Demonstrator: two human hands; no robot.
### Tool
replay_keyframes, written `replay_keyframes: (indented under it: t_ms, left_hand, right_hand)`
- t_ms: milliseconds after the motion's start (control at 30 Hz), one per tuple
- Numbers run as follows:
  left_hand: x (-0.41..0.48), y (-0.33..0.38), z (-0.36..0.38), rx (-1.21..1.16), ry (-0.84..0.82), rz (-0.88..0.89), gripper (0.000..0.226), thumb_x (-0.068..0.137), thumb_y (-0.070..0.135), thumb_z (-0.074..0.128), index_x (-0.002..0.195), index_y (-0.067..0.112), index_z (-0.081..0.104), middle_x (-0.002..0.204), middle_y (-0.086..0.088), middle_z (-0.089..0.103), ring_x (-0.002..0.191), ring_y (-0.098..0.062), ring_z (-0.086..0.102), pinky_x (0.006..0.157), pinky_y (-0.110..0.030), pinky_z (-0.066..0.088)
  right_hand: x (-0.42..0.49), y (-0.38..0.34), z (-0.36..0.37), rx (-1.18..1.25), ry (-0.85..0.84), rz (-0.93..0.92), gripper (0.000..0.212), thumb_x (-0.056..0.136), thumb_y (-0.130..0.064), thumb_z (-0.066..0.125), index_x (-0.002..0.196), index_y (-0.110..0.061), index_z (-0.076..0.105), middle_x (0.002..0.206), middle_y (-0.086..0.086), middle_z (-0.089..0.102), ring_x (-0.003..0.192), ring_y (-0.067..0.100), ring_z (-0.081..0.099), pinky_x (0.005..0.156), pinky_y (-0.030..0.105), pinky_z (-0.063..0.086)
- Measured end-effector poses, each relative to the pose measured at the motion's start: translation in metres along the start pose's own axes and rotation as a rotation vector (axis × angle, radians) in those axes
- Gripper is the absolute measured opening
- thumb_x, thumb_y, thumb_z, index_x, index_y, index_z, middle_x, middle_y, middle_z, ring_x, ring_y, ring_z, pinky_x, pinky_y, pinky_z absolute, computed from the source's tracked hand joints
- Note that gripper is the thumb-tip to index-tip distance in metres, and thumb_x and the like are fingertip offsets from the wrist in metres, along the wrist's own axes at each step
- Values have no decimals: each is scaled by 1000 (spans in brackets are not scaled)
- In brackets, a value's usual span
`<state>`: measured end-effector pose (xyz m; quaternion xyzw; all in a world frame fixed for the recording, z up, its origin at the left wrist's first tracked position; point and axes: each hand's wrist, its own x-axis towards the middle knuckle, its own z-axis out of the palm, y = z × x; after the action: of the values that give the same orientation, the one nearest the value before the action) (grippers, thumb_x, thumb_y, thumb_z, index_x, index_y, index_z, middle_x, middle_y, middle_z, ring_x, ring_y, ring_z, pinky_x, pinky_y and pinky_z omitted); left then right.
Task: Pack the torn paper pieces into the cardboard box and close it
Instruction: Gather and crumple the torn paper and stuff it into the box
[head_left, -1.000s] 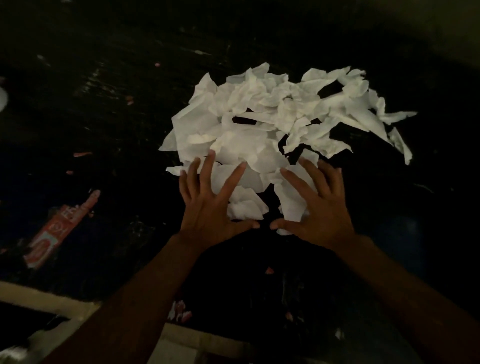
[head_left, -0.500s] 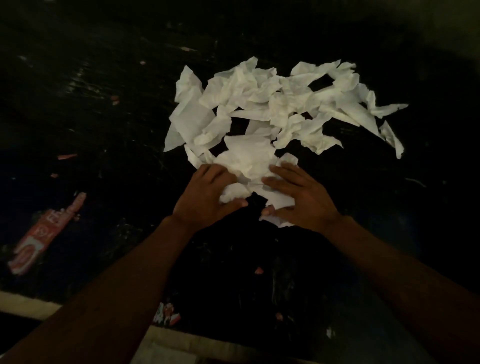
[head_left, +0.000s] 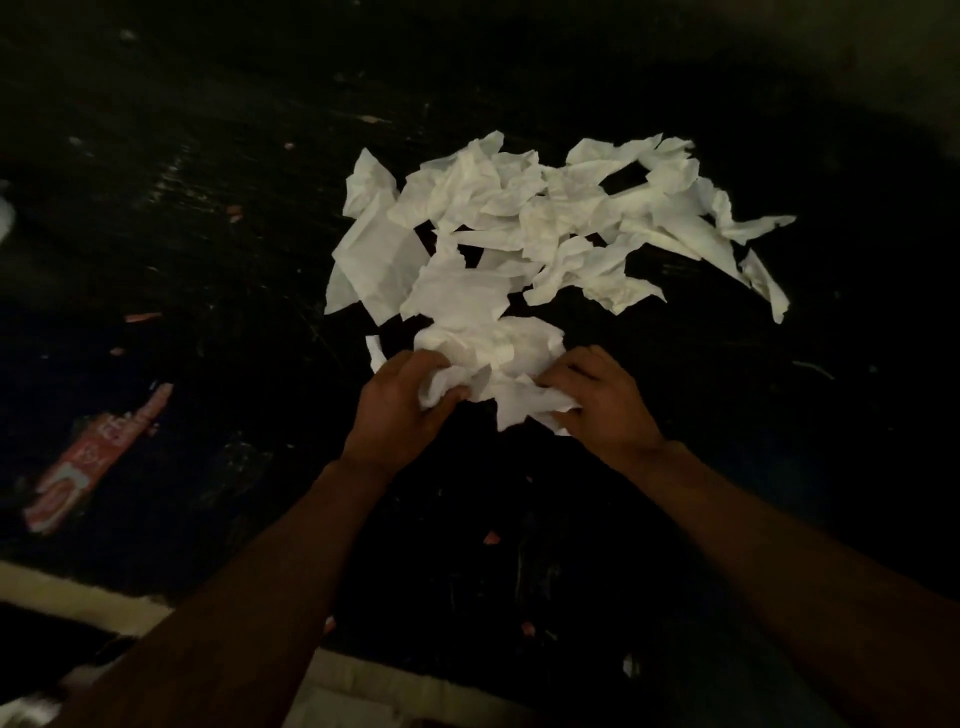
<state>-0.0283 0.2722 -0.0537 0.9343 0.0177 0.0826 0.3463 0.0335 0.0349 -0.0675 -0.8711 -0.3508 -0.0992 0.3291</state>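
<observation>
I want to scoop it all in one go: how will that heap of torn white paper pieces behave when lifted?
Probably floppy and light: the torn white paper pieces lie crumpled and bunch where the left hand and right hand grip them. Separate scraps at the edges may slip out.

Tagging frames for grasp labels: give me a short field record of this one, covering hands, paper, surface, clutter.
left hand: grips the paper bunch from its left side
right hand: grips the same bunch from its right
paper pile: torn white pieces, spread beyond the hands
surface: dark, scuffed
wrapper: red and white, left of the hands, apart from the pile
cardboard box: not clearly in view
</observation>
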Motion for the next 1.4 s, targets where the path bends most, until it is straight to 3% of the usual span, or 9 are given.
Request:
replay_keyframes:
  t_ms: [300, 400, 500, 633, 700, 833, 1000, 1233, 1400]
  left_hand:
    - [-19, 33, -7, -197, 231, -372, 39, 71, 37, 81, 100, 15, 67, 100, -2, 65, 88, -12, 62, 71, -18, 48]
    - [-33, 40, -10, -198, 269, -446, 43, 71, 44, 79, 102, 17, 65, 100, -4, 65, 88, -16, 64, 76, -33, 56]
    - [-43, 47, -16, -207, 273, -453, 37, 70, 47, 79, 96, 27, 62, 96, -2, 65, 82, -18, 67, 73, -43, 58]
    - [-57, 65, -26, -183, 282, -433, 43, 71, 49, 77, 99, 19, 64, 95, -2, 65, 80, -19, 67, 72, -44, 58]
    - [-64, 79, -32, -184, 290, -383, 42, 72, 47, 77, 97, 17, 65, 93, -4, 65, 80, -20, 67, 71, -43, 58]
    - [-78, 117, -44, -132, 325, -263, 36, 73, 37, 80, 92, 9, 67, 89, -2, 61, 79, -15, 59, 66, -22, 46]
    - [-94, 180, -56, -111, 296, -19, 43, 72, 42, 78, 99, 10, 70, 100, 2, 63, 90, -6, 56, 78, -6, 38]
    - [-91, 287, -42, -162, 240, 192, 68, 74, 61, 63, 121, 13, 64, 116, -1, 63, 110, -12, 57, 96, -18, 40]
    - [-74, 374, -9, -152, 177, 368, 81, 74, 64, 58, 140, 19, 46, 131, -4, 58, 122, -18, 52, 103, -26, 37]
  right_hand:
    - [8, -22, -30, 227, -215, 413, 84, 65, -62, 75, 139, -38, 44, 124, 1, 64, 112, 15, 58, 95, 26, 47]
    - [9, -34, -44, 274, -284, 422, 82, 73, -68, 61, 139, -64, 13, 144, -14, 44, 127, 15, 47, 107, 32, 39]
    - [5, -42, -57, 407, -274, 366, 72, 83, -53, 63, 138, -64, 18, 136, -26, 42, 122, 0, 42, 103, 20, 36]
    - [-2, -52, -69, 354, -129, 374, 25, 80, -51, 65, 78, -28, 72, 77, -5, 64, 75, 11, 62, 70, 27, 48]
    - [-7, -57, -75, 239, -33, 404, 55, 75, -60, 64, 50, -12, 52, 58, 0, 49, 56, 18, 51, 56, 32, 43]
    - [-22, -71, -104, 117, 165, 436, 50, 75, -33, 79, 43, -19, 42, 68, 0, 47, 58, 16, 51, 57, 28, 44]
    - [-57, -98, -169, 136, 326, 475, 18, 71, -9, 75, 71, -13, 57, 97, -1, 49, 84, 10, 52, 72, 15, 38]
    - [-113, -111, -283, 183, 448, 504, 60, 88, -16, 66, 139, -37, 42, 136, -6, 53, 122, 6, 49, 90, 9, 34]
    - [-152, -93, -365, 238, 544, 553, 77, 89, -28, 65, 149, -39, 18, 148, -9, 41, 134, 9, 39, 103, 19, 26]
